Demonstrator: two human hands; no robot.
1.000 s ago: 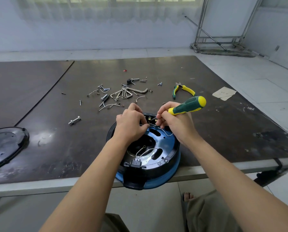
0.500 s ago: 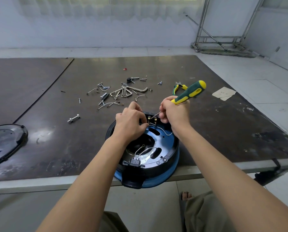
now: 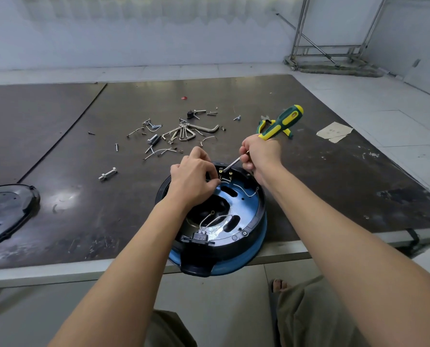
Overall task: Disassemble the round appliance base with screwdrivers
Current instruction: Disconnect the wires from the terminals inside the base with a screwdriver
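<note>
The round appliance base (image 3: 244, 221), black with a blue rim, lies upside down at the table's near edge, partly overhanging it. White wires run across its open inside. My right hand (image 3: 260, 156) grips a green and yellow screwdriver (image 3: 281, 122); the metal tip points down-left into the terminals at the base's far rim. My left hand (image 3: 193, 176) rests on the far left rim, its fingers pinching a wire beside those terminals.
Loose screws, bolts and hex keys (image 3: 183, 132) are scattered behind the base. Yellow-handled pliers (image 3: 265, 126) lie behind my right hand. A black round cover (image 3: 3, 214) sits at the left edge. A paper scrap (image 3: 334, 131) lies far right.
My right hand has tilted the screwdriver handle up and away, swinging the tip down into the terminals at the far rim. My left hand has stayed in place on the wire.
</note>
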